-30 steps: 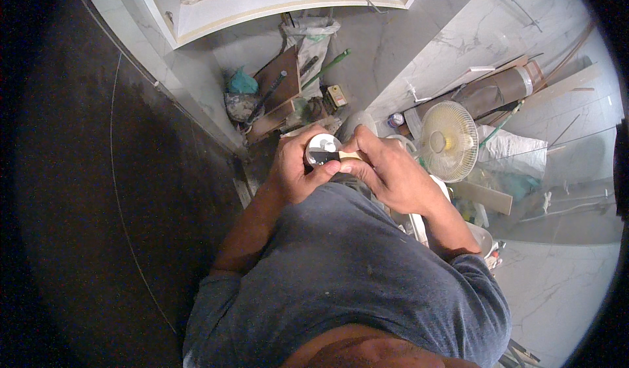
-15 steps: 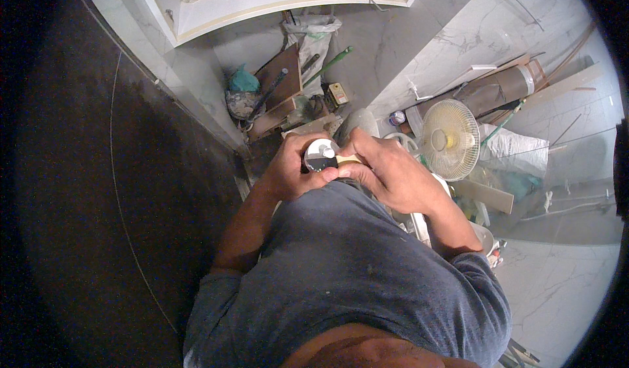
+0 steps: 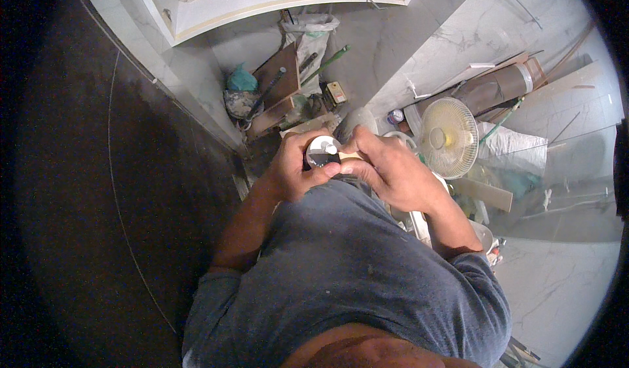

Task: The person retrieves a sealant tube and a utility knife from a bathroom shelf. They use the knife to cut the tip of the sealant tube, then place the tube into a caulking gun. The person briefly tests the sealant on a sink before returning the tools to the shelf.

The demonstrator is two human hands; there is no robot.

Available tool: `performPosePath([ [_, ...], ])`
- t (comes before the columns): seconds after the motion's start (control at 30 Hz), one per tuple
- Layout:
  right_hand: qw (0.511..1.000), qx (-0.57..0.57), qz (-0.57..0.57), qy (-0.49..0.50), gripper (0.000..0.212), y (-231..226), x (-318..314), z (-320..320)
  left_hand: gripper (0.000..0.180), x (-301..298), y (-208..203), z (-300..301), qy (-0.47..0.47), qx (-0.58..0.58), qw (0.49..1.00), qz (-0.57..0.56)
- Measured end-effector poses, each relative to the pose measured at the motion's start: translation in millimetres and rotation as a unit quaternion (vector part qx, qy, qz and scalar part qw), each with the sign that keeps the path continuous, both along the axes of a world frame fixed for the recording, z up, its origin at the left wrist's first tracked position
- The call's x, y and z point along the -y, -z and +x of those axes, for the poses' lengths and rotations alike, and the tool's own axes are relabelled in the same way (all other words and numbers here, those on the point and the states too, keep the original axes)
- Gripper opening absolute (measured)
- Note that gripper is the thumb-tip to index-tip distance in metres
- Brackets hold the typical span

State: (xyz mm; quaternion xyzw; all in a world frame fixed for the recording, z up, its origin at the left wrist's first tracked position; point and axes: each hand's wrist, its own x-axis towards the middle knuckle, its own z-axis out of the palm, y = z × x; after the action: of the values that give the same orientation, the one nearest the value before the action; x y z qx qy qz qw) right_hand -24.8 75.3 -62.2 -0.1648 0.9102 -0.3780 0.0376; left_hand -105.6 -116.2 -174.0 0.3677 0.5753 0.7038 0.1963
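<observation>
Grasping a smooth, shiny round piece [image 3: 322, 147], the left hand [image 3: 295, 166] is curling about its rim; the right hand [image 3: 392, 173] is pinching a small pale piece [image 3: 352, 154] beside it, just beyond the grey shirt [image 3: 354, 257]. A ribbed fan [image 3: 449, 139] is standing near the right forearm; a white shelf's [image 3: 255, 2] edge is curving well ahead, past marble-veined walling [image 3: 452, 34].

Our round handheld piece [image 3: 319, 144]: glossy, smooth, metal-looking
Our shirt [image 3: 367, 257]: matt cloth
Marbled wall [image 3: 485, 34]: we see a smooth, glossy face
White sack [image 3: 320, 25]: crinkled, plastic-looking
Brown board [image 3: 278, 73]: matt, wood-like
</observation>
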Motion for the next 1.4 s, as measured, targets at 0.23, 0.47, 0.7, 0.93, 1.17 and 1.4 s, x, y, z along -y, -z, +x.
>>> performPosePath([
  [0.23, 1.000, -0.007, -0.009, 0.002, 0.024, 1.1, -0.6, -1.0, 0.027, -3.3, -1.9, -1.6, -0.021, -0.035, 0.999, 0.008],
  [0.47, 1.000, 0.001, -0.008, 0.017, 0.025, 1.0, -4.5, -2.1, 0.033, -9.7, -13.1, 7.3, -0.133, -0.124, 0.983, -0.011],
  [0.7, 1.000, 0.016, -0.017, 0.006, 0.027, -0.7, -4.3, -4.2, 0.036, -8.3, -8.6, 5.3, -0.128, -0.131, 0.983, -0.016],
  [0.93, 1.000, 0.009, -0.017, 0.011, 0.026, 3.3, -3.0, -6.5, 0.042, -9.7, -8.8, 4.4, -0.164, -0.159, 0.973, -0.021],
  [1.17, 0.999, -0.003, -0.021, 0.023, 0.024, 10.7, -3.3, -7.5, 0.046, -11.9, -6.1, 6.2, -0.203, -0.168, 0.964, -0.029],
  [1.4, 0.999, 0.009, -0.013, 0.030, 0.025, 6.9, -1.3, -7.9, 0.046, -11.6, -4.4, 4.9, -0.225, -0.190, 0.955, -0.038],
])
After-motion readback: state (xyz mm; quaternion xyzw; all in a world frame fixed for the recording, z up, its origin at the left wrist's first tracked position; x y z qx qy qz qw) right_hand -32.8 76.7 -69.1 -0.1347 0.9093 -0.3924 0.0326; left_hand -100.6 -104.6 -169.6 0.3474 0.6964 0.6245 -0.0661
